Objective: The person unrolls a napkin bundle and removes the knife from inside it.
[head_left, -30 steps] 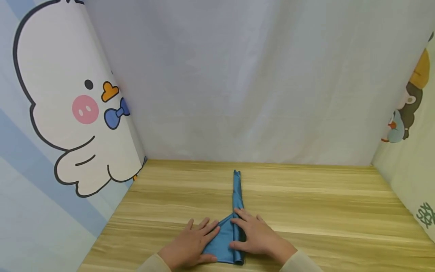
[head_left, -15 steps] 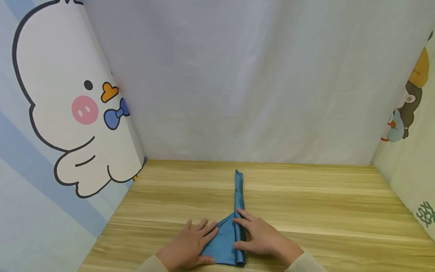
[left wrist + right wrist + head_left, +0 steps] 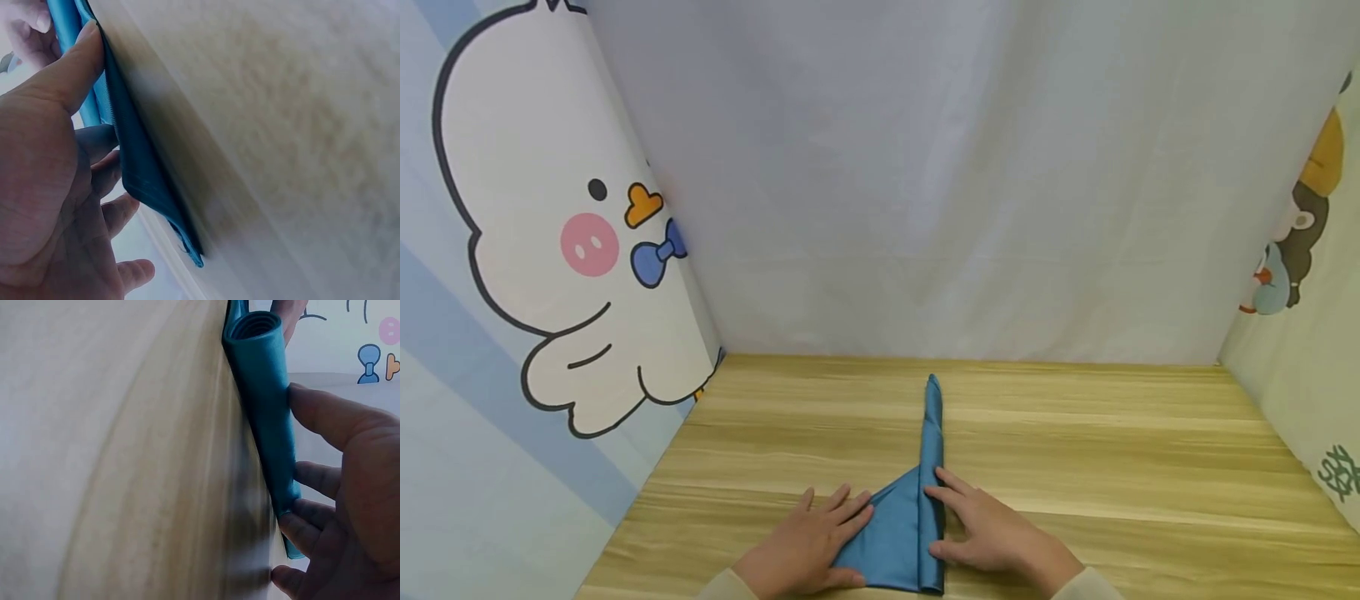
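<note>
A blue satiny cloth (image 3: pixel 887 533) lies on the table, its right side rolled into a long narrow tube (image 3: pixel 932 517) that tapers to a point at the far end. My left hand (image 3: pixel 808 537) rests on the left edge of the flat part, fingers spread and straight. Against the right side of the tube, my right hand (image 3: pixel 996 529) touches with thumb and fingertips, loosely bent and not wrapped round it. In the right wrist view, the near end of the rolled cloth (image 3: pixel 259 375) shows spiral layers. The left wrist view has the cloth's loose edge (image 3: pixel 140 156) beneath the left thumb.
The wood-grain table (image 3: pixel 1112 450) extends on both sides of the cloth. A pale curtain (image 3: pixel 962 183) stands behind its far edge. Printed cloth walls flank it: a white cartoon bird (image 3: pixel 550 250) at left, small animal figures (image 3: pixel 1300 225) at right.
The rolled tube has shifted slightly right, its far tip turning from forked to pointed. More flat cloth shows between the hands. My right hand has moved right, my left a little left.
</note>
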The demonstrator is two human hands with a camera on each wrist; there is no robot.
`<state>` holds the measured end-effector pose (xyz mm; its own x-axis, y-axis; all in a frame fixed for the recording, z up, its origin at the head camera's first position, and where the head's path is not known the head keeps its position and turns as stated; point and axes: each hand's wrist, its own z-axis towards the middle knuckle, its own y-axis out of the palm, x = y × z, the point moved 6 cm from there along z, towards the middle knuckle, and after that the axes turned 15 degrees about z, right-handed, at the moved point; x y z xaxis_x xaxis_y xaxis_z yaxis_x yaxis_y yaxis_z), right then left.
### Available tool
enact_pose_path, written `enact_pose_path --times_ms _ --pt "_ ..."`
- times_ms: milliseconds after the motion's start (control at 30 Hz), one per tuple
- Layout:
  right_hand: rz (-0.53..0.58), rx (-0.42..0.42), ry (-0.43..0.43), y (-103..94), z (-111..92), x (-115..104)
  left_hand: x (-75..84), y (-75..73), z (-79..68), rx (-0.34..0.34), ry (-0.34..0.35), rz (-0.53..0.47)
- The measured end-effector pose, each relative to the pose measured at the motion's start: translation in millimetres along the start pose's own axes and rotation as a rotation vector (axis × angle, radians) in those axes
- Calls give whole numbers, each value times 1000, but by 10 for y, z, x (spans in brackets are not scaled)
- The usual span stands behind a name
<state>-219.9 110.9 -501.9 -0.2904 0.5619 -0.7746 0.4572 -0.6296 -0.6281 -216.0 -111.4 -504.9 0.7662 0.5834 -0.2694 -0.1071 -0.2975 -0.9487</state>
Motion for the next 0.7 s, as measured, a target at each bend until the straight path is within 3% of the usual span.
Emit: enact_pose_path --times_ms 400,700 --pt "-6 23 -5 2 11 -56 -2 11 -27 -17 0 -98" --pt "-155 93 -10 80 231 -223 122 -139 177 -31 -28 -134"
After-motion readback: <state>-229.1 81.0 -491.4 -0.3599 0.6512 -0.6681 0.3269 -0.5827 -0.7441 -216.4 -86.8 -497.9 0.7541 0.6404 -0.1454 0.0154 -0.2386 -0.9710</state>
